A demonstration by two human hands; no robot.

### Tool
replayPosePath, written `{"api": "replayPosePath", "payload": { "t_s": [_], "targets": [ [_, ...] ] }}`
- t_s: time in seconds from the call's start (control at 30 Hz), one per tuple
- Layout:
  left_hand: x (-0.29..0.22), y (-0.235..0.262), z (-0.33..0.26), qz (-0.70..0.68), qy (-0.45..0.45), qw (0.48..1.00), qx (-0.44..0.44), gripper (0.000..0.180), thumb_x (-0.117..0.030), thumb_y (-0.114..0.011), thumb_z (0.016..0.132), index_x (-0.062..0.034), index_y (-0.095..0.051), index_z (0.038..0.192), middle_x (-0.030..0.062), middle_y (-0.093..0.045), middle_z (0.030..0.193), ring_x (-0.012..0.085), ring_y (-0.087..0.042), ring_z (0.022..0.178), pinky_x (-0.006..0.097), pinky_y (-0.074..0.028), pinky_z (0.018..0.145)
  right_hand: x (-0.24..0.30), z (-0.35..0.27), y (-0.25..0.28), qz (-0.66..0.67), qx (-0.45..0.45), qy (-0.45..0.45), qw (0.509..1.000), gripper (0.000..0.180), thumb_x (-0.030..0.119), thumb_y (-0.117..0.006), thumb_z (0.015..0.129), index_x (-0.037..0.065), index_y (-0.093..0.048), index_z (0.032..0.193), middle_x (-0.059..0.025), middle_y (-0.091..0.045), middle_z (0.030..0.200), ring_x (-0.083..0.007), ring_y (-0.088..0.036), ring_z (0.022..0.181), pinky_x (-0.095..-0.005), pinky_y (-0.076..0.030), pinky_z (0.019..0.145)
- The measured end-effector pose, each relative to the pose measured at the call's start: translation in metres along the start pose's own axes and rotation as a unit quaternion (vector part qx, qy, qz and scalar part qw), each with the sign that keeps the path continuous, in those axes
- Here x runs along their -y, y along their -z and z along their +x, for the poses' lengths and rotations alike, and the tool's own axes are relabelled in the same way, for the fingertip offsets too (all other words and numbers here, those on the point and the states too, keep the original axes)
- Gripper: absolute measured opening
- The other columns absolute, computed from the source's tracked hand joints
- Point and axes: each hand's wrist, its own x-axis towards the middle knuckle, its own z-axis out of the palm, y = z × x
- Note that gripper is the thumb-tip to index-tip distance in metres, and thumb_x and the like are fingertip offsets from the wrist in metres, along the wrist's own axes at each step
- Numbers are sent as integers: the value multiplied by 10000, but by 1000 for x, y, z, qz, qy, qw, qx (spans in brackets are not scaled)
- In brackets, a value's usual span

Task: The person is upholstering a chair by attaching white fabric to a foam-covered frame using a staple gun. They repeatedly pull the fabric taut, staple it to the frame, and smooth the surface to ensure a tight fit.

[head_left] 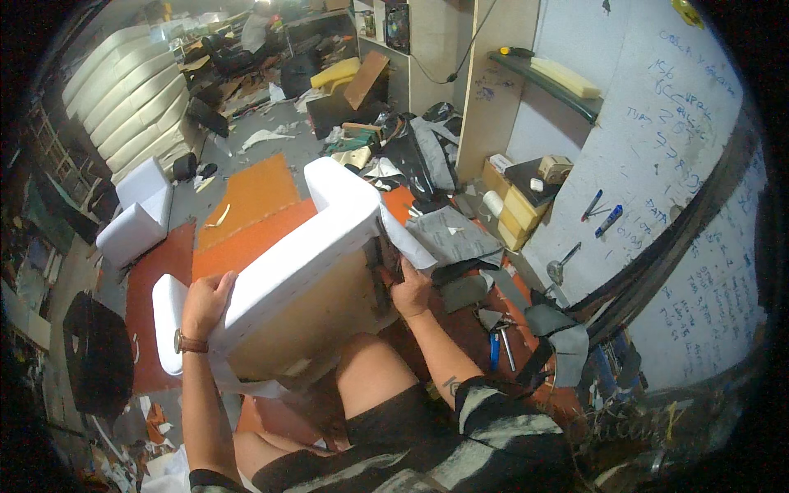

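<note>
A white upholstered chair frame [279, 259] with two padded arms lies tilted across my lap, its bare tan underside [304, 316] facing me. My left hand [207, 306], a watch on its wrist, is closed over the padded edge near the left arm. At the right end of the frame, my right hand [410, 291] has its fingers curled at the dark inner edge, just below a loose white fabric flap [408, 238]. What those fingers hold is hidden in shadow.
A second white padded piece [136, 209] stands on the left on orange-red sheets [246, 197]. Stacked cream cushions [131, 90] rise behind it. Grey fabric scraps [456, 234], a blue-handled tool [495, 349] and a metal rod lie at right, by a white wall panel [641, 164] holding pens.
</note>
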Motion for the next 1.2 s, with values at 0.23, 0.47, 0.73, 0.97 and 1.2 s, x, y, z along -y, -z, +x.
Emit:
{"api": "replayPosePath", "payload": {
  "t_s": [0.23,0.47,0.73,0.97,1.2],
  "targets": [
    [0,2,-4,1,10,1000,-5,559,-428,-597,1047,68,-640,794,213,-571,631,318,-538,579,467,-456,628,1,8,18,36,56,-38,997,502,243,-902,815,10,-757,1236,-195,-786,1062,-372,-772,950,-444,-609,827],
    [-2,3,-2,-3,18,1000,11,563,-422,-596,1052,66,-642,775,190,-563,604,295,-538,561,460,-456,610,10,18,39,70,101,-62,990,545,222,-923,818,-57,-727,1243,-214,-788,1059,-359,-785,933,-398,-613,804],
    [0,0,-1,2,3,1000,-3,574,-432,-604,1050,74,-647,784,202,-561,606,302,-533,556,457,-457,609,17,10,34,104,112,-115,982,531,202,-922,821,-58,-718,1237,-219,-793,1032,-329,-797,896,-371,-600,779],
    [-1,2,-1,-5,22,1000,12,570,-430,-609,1047,81,-662,802,216,-571,618,311,-535,560,457,-460,614,27,6,41,134,133,-181,965,640,234,-905,800,-27,-684,1342,-225,-782,1083,-374,-774,983,-448,-596,850],
    [-2,2,-2,3,20,1000,2,568,-426,-608,1047,84,-659,804,222,-577,631,314,-543,568,462,-463,619,33,15,43,109,118,-142,977,595,173,-918,820,-45,-682,1321,-222,-790,1024,-310,-801,893,-372,-601,768]
  ]
}}
